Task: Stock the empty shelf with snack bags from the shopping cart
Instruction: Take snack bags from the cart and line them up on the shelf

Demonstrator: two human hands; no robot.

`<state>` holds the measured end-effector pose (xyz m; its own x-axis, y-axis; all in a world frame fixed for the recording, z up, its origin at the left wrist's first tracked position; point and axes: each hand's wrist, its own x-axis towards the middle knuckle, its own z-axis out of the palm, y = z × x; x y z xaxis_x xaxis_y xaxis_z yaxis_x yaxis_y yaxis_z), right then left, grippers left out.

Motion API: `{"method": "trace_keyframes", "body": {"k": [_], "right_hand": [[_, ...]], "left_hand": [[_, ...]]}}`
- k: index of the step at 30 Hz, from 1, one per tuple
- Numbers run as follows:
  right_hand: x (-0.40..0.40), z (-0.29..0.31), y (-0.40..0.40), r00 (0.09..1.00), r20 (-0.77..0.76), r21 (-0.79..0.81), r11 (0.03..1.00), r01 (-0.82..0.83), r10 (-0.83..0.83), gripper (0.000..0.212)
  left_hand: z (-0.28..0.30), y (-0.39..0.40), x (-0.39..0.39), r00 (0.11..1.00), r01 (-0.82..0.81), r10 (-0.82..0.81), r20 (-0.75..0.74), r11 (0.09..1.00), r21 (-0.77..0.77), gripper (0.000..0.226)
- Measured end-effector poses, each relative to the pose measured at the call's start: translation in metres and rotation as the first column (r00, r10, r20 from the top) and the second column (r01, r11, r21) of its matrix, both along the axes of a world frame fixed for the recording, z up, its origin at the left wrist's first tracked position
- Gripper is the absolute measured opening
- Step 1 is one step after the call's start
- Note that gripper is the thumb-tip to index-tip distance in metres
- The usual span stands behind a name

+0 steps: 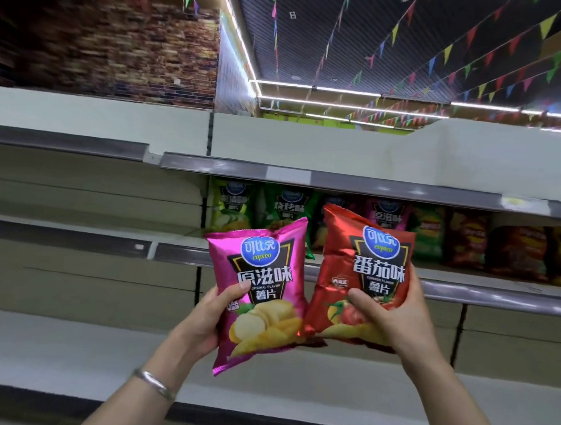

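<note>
Before pale shelving [343,143], left hand [212,320] grips pink bag [260,287], right hand [394,320] red bag [364,271].

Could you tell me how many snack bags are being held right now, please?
2: a pink bag in the left hand and a red bag in the right hand. More bags stand on the shelf behind.

Brick wall [144,53], bunting [449,51], strip lights [347,91]
</note>
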<state>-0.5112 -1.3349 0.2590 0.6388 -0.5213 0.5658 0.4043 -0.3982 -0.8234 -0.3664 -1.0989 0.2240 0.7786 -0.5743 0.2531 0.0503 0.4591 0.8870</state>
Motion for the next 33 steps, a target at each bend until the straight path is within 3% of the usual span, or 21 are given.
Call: {"method": "trace_keyframes", "body": {"k": [5, 11, 16, 20, 23, 29, 33], "right_hand": [[0.037, 0.004, 0.024, 1.0, -0.018, 0.001, 1.0, -0.026, 0.026, 0.111], [0.077, 0.008, 0.058, 0.995, -0.041, -0.013, 0.996, -0.089, 0.088, 0.114], [0.12, 0.026, 0.092, 0.976, -0.108, -0.022, 0.981, -0.191, 0.187, 0.104], [0.164, 0.045, 0.109, 0.981, -0.101, -0.068, 0.982, -0.173, 0.166, 0.098], [0.192, 0.056, 0.121, 0.986, -0.093, -0.118, 0.982, -0.15, 0.139, 0.105], [0.235, 0.054, 0.137, 0.96, -0.193, -0.13, 0.965, -0.23, 0.202, 0.109], [0.264, 0.06, 0.147, 0.904, -0.274, -0.063, 0.932, -0.356, 0.327, 0.093]], "left_hand": [[-0.001, 0.053, 0.023, 0.998, -0.058, 0.058, 0.008, 0.998, 0.019, 0.094], [-0.008, 0.113, 0.043, 0.991, -0.135, 0.135, -0.001, 0.991, 0.019, 0.087], [-0.009, 0.155, 0.051, 0.986, -0.167, 0.167, -0.008, 0.986, 0.003, 0.043], [-0.01, 0.179, 0.053, 0.981, -0.193, 0.192, -0.018, 0.981, -0.022, 0.039], [-0.005, 0.194, 0.055, 0.971, -0.239, 0.239, -0.018, 0.971, -0.026, 0.035], [0.001, 0.208, 0.067, 0.947, -0.322, 0.322, 0.024, 0.947, 0.004, 0.067], [0.006, 0.21, 0.077, 0.926, -0.378, 0.376, 0.044, 0.925, 0.047, 0.085]]}}
